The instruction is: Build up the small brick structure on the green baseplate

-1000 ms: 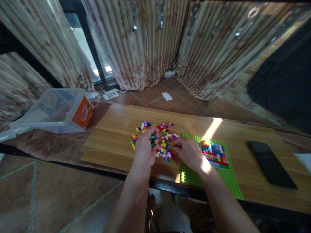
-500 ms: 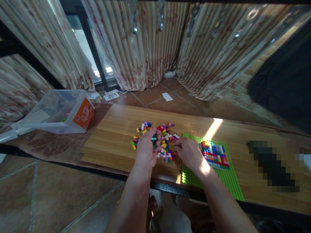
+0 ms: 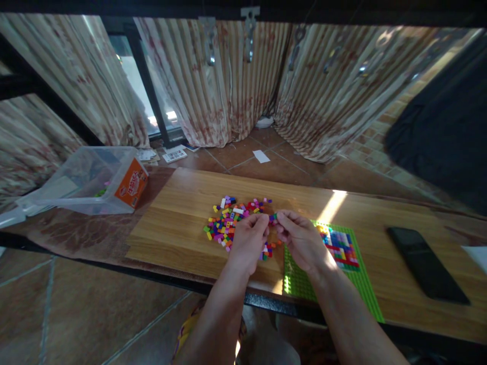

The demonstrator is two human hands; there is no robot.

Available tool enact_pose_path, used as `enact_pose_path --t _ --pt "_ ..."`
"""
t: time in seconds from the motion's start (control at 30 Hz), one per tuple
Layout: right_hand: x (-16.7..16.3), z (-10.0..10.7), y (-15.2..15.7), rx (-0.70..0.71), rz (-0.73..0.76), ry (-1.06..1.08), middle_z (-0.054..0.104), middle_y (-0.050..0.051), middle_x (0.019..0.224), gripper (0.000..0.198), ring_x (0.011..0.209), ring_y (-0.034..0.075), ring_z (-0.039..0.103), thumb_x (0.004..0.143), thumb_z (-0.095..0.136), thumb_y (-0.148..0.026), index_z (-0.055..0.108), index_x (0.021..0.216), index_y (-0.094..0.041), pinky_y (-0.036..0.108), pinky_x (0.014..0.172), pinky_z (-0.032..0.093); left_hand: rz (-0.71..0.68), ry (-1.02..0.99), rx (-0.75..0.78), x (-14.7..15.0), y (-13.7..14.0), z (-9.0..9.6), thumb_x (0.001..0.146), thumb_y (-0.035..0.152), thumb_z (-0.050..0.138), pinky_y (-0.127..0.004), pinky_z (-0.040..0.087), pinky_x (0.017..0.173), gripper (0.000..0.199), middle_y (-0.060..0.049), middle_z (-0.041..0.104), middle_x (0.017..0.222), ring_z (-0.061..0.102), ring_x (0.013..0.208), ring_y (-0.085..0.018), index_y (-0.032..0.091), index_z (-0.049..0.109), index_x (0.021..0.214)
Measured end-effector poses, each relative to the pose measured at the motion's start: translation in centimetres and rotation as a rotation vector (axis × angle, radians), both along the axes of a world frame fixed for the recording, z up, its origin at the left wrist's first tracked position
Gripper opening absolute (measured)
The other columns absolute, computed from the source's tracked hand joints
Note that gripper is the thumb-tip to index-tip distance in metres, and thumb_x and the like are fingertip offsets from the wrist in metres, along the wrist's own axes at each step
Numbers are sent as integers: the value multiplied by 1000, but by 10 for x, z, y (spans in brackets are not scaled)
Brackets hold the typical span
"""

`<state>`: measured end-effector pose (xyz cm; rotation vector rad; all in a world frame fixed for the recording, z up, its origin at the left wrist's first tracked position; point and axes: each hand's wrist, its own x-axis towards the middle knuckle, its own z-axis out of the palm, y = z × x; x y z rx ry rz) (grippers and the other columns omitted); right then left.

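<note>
My left hand (image 3: 249, 242) is closed in a pinch above the right part of a pile of loose, colourful toy bricks (image 3: 224, 223). My right hand (image 3: 302, 239) pinches too, its fingertips almost meeting the left ones. Between them show small toy bricks (image 3: 273, 218), purple and green; which hand grips which colour is hard to make out. Partly behind my right wrist lies a green studded baseplate (image 3: 304, 281). On it sits a patch of multicoloured bricks (image 3: 344, 248), set close together.
A clear plastic box (image 3: 95, 177) with an orange label stands on the left, a few bricks inside. A black phone (image 3: 428, 263) lies on the wooden board (image 3: 171, 218) to the right. Striped curtains (image 3: 236, 81) hang beyond the table.
My left hand has moved right, off the middle of the pile, and turned from a cupped hold of bricks to a pinch. My right hand has risen slightly to meet it.
</note>
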<state>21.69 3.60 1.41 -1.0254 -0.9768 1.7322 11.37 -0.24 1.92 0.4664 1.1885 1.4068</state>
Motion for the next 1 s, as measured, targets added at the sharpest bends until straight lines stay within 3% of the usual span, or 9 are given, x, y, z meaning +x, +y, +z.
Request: enact_pose_path --t 0.33,0.57,0.8,0.9,1.0 --pt "-6 -1 -6 28 18 -20 51 -5 53 25 45 5 40 66 75 -37 63 70 -16 18 39 29 64 274 77 -2 3 -12 72 30 65 -20 30 48 14 2 53 55 44 52 -10 17 61 67" --pt "-1 -4 0 -172 28 179 55 -3 66 18 51 3 41 66 75 -28 63 71 -16 14 41 32 82 310 111 -1 7 -15 76 28 57 -20 29 50 20 3 48 54 39 51 -8 17 55 59" --pt "8 -4 8 -252 21 192 60 0 71 14 56 8 48 66 68 -24 62 77 -17 18 44 36 98 620 59 -26 12 -27 76 28 54 -22 25 49 23 3 49 50 39 48 -10 18 59 56" --pt "9 -6 7 -207 44 99 60 0 70 14 54 8 47 67 66 -28 61 74 -17 19 42 33 98 674 57 -33 13 -28 74 26 58 -22 25 49 19 2 52 50 42 50 -11 19 64 57" --pt "9 -11 4 -18 114 -193 56 -3 61 20 46 6 40 71 65 -37 62 70 -17 20 40 26 96 711 65 -35 13 -27 73 24 57 -22 26 48 18 1 53 50 44 50 -12 20 66 58"
